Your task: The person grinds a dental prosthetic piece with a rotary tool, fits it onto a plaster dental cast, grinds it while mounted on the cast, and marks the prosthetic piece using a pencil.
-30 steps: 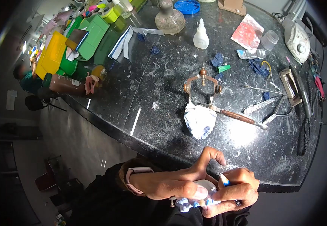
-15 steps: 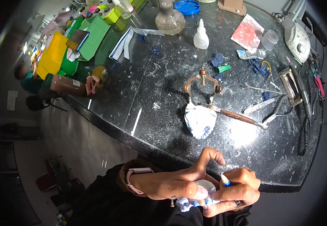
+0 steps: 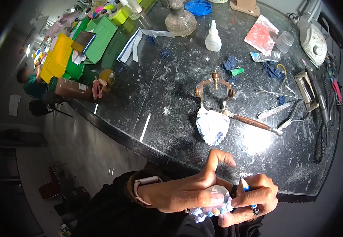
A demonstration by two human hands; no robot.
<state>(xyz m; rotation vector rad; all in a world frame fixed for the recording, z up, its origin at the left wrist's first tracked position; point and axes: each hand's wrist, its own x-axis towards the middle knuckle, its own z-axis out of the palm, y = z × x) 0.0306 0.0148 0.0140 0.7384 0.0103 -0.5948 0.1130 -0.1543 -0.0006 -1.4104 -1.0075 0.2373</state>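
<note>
My left hand, with a pink-banded watch at its wrist, is closed on a whitish dental cast marked with blue on its teeth. Its thumb lies across the cast and the index finger is raised in a hook. My right hand meets the cast's right side with thumb and fingertip. A blue pencil is tucked between its fingers, sharpened tip pointing up and away from the cast. Beyond the hands, a metal articulator stands on the bench with another white cast at its near end.
A wooden-handled tool touches the articulator area. Pliers, a handpiece and blue wax scraps lie right. A dropper bottle and glass burner stand behind. Green bins and a person are left.
Both hands have shifted slightly right with the cast. The cast's toothed edge shows more, and the right hand's fingers have moved a little, turning the pencil more upright. Bench objects shift slightly with the view.
</note>
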